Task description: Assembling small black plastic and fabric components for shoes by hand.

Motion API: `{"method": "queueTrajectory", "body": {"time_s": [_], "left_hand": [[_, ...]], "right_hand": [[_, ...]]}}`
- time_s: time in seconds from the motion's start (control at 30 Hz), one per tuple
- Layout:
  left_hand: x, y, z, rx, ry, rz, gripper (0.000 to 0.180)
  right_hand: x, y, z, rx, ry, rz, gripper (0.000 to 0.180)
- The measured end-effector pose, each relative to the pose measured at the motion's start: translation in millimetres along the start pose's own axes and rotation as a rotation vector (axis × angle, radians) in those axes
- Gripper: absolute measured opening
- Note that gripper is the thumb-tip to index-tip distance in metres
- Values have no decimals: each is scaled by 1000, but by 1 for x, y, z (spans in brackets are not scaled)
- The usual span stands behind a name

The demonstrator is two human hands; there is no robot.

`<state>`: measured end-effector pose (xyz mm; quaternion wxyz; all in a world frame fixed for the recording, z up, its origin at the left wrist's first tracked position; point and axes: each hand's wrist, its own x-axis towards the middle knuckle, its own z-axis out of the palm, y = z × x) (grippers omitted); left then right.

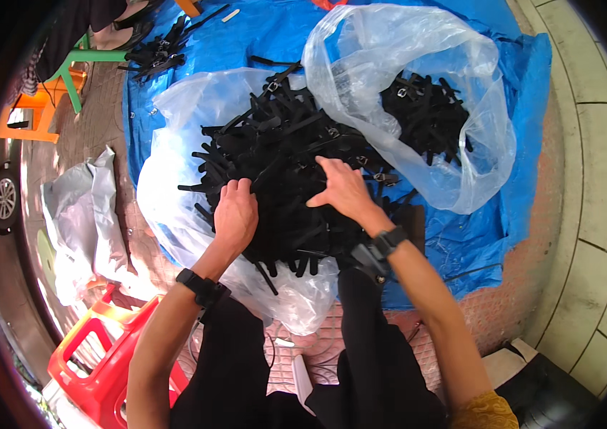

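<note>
A large heap of black straps (282, 143) with small metal buckles lies in front of me on clear plastic sheeting. At the heap's left side, my left hand (237, 214) is closed with its fingers curled on a black strap; the black heap around hides most of that strap. My right hand (346, 191) is over the right part of the heap, thumb and forefinger spread apart, with nothing visible between them. Beyond it, a clear plastic bag (332, 71) stands open, with more black straps (425, 118) inside.
A blue tarp (507, 236) lies beneath everything. At the far left are a small strap pile (160, 56), a green stool (92, 55) and another person's foot (114, 37). A red stool (106, 361) and a grey plastic sack (85, 214) are on my left. A pale curb (589, 207) runs along the right.
</note>
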<state>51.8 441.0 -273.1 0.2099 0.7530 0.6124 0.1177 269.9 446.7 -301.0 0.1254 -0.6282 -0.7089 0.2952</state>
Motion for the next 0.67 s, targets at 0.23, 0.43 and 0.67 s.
{"method": "queueTrajectory", "body": {"time_s": [0.23, 0.43, 0.67], "left_hand": [[-7, 13, 16, -303, -293, -355, 52], [-10, 36, 6, -558, -529, -375, 41], [2, 43, -27, -1342, -579, -473, 28]], "right_hand": [[-26, -26, 39, 180, -85, 30, 63], [-47, -30, 13, 617, 18, -4, 42], [-41, -46, -41, 902, -127, 84, 43]]}}
